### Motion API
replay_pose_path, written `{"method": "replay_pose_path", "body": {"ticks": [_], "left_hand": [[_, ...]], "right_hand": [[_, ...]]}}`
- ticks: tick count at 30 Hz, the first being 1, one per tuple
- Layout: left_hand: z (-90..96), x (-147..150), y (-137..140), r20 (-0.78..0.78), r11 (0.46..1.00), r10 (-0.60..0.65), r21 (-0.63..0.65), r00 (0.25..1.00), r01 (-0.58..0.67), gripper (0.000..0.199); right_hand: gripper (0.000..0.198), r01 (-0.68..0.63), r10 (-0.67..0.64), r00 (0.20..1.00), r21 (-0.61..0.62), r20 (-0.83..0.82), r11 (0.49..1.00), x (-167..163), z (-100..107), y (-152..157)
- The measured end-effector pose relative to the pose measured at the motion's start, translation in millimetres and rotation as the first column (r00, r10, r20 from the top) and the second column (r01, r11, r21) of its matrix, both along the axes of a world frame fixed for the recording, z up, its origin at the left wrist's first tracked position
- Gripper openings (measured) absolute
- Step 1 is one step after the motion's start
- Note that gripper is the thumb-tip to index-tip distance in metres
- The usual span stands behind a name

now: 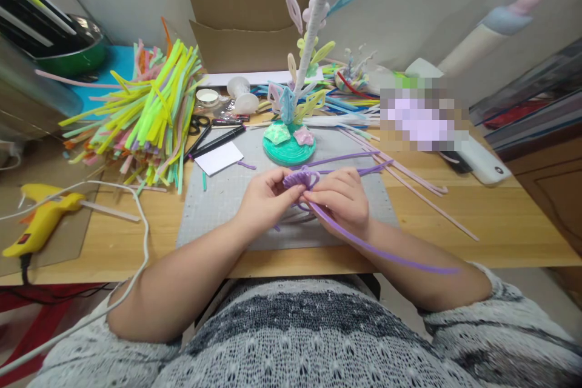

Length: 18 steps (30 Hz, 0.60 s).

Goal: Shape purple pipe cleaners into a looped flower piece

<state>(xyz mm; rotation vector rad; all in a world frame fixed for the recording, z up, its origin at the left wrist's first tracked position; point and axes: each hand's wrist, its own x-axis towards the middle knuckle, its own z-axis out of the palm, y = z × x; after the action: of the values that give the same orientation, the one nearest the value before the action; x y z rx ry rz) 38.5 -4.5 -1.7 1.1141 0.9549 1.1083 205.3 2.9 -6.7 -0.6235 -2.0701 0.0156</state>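
Between my two hands is a small shaped piece of purple pipe cleaner (294, 178), coiled side by side with a loop at its right. My left hand (268, 197) pinches it between thumb and fingers. My right hand (342, 197) is closed on the purple pipe cleaner at the piece's lower right, and a long free end (386, 251) trails over my right forearm. More purple pipe cleaners (354, 163) lie behind my right hand on the grey cutting mat (204, 218). Beyond my hands stands a pipe-cleaner decoration with a round green base (289, 148) and a white-wrapped stem (313, 24).
At left are a big bundle of coloured pipe cleaners (159, 103), a yellow glue gun (45, 218) with its white cord, black scissors (198, 125), pens (220, 142) and a white card (219, 158). Pink pipe cleaners (422, 194) and a white tool (482, 160) lie right.
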Motion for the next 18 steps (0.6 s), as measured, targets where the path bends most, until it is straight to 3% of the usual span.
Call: {"method": "replay_pose_path", "body": {"ticks": [3,5,6,7,8,10,11,12,13,15,18], "left_hand": [[-0.7,-2.1,2.8,0.068,0.999,-0.002,-0.038,0.998,0.004,0.018],[-2.3,-4.0,4.7,0.122,0.998,-0.01,-0.068,0.992,0.018,0.018],[-2.9,-4.7,5.2,0.155,0.995,-0.026,-0.087,0.988,0.04,0.018],[-3.1,-5.1,5.4,0.185,0.992,-0.047,-0.108,0.982,0.067,0.019],[-2.8,-5.2,5.2,0.208,0.988,-0.066,-0.126,0.976,0.094,0.02],[-1.1,-4.7,4.1,0.219,0.98,-0.104,-0.146,0.97,0.138,0.019],[0.1,-4.1,3.4,0.213,0.978,-0.114,-0.149,0.97,0.147,0.019],[1.3,-3.6,2.8,0.204,0.977,-0.12,-0.15,0.971,0.152,0.018],[2.3,-3.1,2.3,0.196,0.976,-0.125,-0.15,0.973,0.156,0.017],[3.1,-2.5,1.9,0.184,0.975,-0.135,-0.153,0.974,0.164,0.018],[1.8,-2.1,2.2,0.175,0.964,-0.186,-0.158,0.967,0.214,0.02]], "right_hand": [[0.011,-0.062,0.059,0.997,-0.07,-0.051,0.996,3.7,0.5,1.3],[0.008,-0.092,0.012,0.952,-0.248,-0.306,0.964,5.2,0.4,3.1],[0.009,-0.112,-0.066,0.895,-0.366,-0.44,0.924,5.3,0.1,4.9],[0.012,-0.151,-0.148,0.853,-0.509,-0.5,0.848,5.1,-0.1,7.2],[0.016,-0.229,-0.184,0.843,-0.646,-0.506,0.728,4.4,-0.3,9.7],[0.022,-0.405,-0.171,0.851,-0.827,-0.497,0.39,2.6,-0.2,14.3],[0.023,-0.477,-0.151,0.844,-0.85,-0.514,0.224,1.7,0.3,15.8],[0.023,-0.533,-0.147,0.829,-0.842,-0.54,0.089,0.8,1.1,16.6],[0.023,-0.574,-0.154,0.81,-0.819,-0.566,-0.009,0.1,2.1,16.6],[0.024,-0.621,-0.174,0.781,-0.774,-0.6,-0.12,-0.8,5.0,15.3],[0.022,-0.645,-0.209,0.763,-0.743,-0.612,-0.18,-1.4,9.0,12.8]]}}
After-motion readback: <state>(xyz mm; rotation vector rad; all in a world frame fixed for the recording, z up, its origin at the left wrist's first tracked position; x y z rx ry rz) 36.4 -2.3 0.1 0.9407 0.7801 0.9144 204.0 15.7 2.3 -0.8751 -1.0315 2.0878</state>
